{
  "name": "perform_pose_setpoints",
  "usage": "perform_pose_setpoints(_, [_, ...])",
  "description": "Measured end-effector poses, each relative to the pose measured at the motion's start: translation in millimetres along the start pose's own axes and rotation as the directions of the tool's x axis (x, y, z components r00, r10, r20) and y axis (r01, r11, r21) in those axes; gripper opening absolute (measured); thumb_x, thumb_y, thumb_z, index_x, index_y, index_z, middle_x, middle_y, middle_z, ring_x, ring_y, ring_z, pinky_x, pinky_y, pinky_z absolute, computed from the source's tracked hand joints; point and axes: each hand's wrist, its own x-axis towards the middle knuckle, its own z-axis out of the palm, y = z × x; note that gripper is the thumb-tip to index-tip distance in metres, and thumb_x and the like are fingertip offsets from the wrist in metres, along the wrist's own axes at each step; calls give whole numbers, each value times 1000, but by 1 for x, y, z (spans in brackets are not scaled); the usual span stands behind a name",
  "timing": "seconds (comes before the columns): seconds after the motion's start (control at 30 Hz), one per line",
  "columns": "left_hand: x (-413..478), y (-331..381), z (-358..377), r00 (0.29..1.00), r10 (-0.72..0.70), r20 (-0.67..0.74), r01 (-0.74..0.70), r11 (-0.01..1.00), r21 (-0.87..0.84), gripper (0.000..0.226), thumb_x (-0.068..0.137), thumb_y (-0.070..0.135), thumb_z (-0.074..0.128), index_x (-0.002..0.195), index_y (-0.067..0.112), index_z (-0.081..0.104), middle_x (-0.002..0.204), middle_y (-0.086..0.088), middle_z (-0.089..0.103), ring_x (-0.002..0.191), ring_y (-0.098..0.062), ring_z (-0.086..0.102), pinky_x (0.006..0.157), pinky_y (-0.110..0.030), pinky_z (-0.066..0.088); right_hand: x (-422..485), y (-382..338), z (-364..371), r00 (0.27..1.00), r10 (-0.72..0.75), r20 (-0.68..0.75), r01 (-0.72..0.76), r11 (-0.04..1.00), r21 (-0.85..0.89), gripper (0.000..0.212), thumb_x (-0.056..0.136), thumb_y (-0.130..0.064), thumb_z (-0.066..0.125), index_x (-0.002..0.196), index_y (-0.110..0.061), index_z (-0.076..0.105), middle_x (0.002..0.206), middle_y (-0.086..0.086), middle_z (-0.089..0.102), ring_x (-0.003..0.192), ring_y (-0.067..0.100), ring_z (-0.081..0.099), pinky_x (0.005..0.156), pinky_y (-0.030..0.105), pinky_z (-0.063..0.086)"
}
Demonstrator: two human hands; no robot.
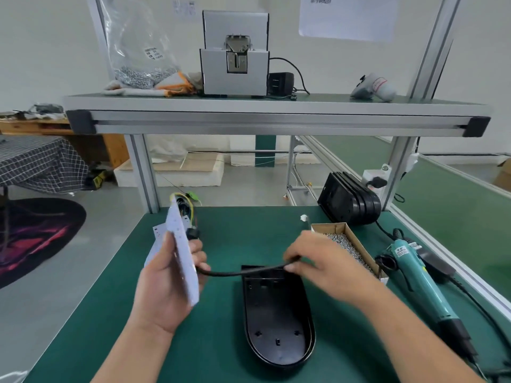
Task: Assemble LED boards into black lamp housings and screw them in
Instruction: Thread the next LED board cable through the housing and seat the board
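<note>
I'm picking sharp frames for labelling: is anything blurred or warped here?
Head view: the right hand is motion-blurred where it pinches the black cable; the left hand and LED board look sharper; wide-angle distortion bows the shelf rail; light is soft, without harsh glare.

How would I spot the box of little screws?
Look at the green worktable. Right of the person's right hand lies a long open cardboard box. It alone is tan and full of shiny screws, unlike the teal electric screwdriver beside it.
</note>
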Motion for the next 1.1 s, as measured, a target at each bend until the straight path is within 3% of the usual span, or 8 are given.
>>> perform_pose_setpoints(0.13, [0,2,0,996,-70,54,68,997,40,30,103,43,53,82,25,66,78,5,48,53,-7,40,44,-19,38,-5,21,-4,988,58,-142,-47,996,78,10,102,-20,70,106,-29,72,100,-16,65,102,10,58,100,22,36])
perform_pose_setpoints(0.27, [-7,-9,2,950,-260,174,220,950,221,29,101,45,53,88,27,71,115,-13,73,48,-9,41,41,-21,39,4,-1,10,981,-75,-177,64,996,-65,24,105,-31,60,118,-20,77,96,-5,66,91,21,61,83,44,49])
perform_pose_setpoints(0.33, [-10,-11,5,900,-340,273,279,930,237,33,107,45,48,95,28,74,142,-23,64,51,-10,47,44,-21,43,8,-16,13,968,-115,-225,83,986,-147,28,104,-33,59,121,-21,77,91,-2,66,85,27,62,75,46,50])
perform_pose_setpoints(0.43, [-14,-16,9,747,-448,491,425,890,166,48,115,40,33,131,15,71,143,-34,60,67,-17,66,62,-25,57,17,-39,20,944,-171,-283,118,974,-193,24,102,-27,61,116,-17,78,81,3,62,73,32,59,63,41,49])
perform_pose_setpoints(0.53, [-17,-22,7,789,-448,420,335,887,317,49,115,39,33,147,12,59,138,-38,60,66,-17,70,58,-24,58,22,-55,26,941,-210,-267,143,958,-250,27,103,-26,54,102,-14,79,73,4,57,66,32,53,58,44,47])
perform_pose_setpoints(0.67, [-19,-22,6,846,-380,374,260,906,335,44,98,39,74,132,11,70,106,-19,75,75,-20,73,63,-27,60,21,-58,24,936,-206,-285,144,964,-224,28,102,-25,54,93,-10,75,72,8,61,64,33,55,57,42,50])
perform_pose_setpoints(0.8, [-19,-23,7,838,-363,407,247,918,309,37,100,35,74,128,13,66,95,-4,69,76,-17,67,67,-28,58,23,-53,25,934,-195,-300,128,965,-231,18,103,-23,61,101,-12,75,75,6,60,68,32,53,61,40,45])
perform_pose_setpoints(1.1, [0,-11,-5,1000,-31,0,31,989,145,32,94,40,65,119,20,69,88,1,67,69,-14,68,57,-27,58,-3,21,-6,929,251,-273,-348,845,-407,10,101,-32,67,101,-25,74,89,-7,63,93,24,52,76,40,51])
